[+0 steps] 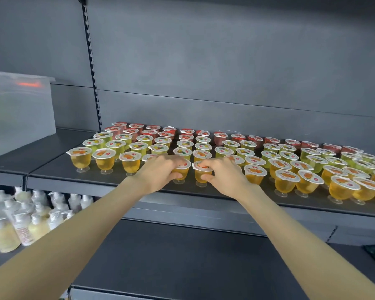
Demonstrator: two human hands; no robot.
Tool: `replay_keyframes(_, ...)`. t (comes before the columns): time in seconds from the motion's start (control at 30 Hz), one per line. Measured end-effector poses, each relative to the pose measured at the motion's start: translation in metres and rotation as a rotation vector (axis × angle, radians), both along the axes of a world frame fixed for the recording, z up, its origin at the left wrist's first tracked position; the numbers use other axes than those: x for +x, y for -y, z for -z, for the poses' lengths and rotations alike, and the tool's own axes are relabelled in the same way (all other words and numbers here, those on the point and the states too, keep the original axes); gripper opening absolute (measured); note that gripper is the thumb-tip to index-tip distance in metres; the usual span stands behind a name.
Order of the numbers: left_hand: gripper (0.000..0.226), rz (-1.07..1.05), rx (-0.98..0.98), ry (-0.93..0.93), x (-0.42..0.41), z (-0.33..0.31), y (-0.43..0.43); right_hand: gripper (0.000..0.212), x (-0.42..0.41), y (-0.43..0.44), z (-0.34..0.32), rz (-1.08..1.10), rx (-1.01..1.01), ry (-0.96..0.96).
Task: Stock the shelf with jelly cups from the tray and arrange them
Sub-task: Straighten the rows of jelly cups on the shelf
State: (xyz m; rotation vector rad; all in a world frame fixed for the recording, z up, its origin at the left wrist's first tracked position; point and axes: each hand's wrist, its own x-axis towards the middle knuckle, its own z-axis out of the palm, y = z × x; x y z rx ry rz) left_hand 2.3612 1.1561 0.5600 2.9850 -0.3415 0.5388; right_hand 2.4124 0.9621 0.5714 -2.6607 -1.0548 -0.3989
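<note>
Gripping one orange jelly cup in my left hand, a second cup in my right hand. Both stand upright, side by side between my hands, in the front row on the shelf.

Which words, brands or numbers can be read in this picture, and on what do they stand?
No text is readable.
jelly cup lids: red oval logo beside fruit pictures, too small to read.
bottles at lower left: labels blurred.
translucent box: orange mark, blurred.
</note>
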Motion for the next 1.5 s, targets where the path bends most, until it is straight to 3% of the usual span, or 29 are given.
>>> replay_keyframes(1.0,0.042,-0.001,0.157,0.093,-0.002,0.0,0.002,0.038,-0.015,-0.011,-0.005,0.102,0.007,-0.005)
replay_keyframes(1.27,0.044,-0.009,0.093,0.05,-0.003,-0.001,0.0,0.04,-0.009,-0.01,-0.012,0.076,-0.013,-0.045)
replay_keyframes(1.5,0.042,0.037,-0.161,0.037,0.006,-0.022,-0.014,0.034,0.005,-0.01,-0.024,0.063,0.086,-0.056)
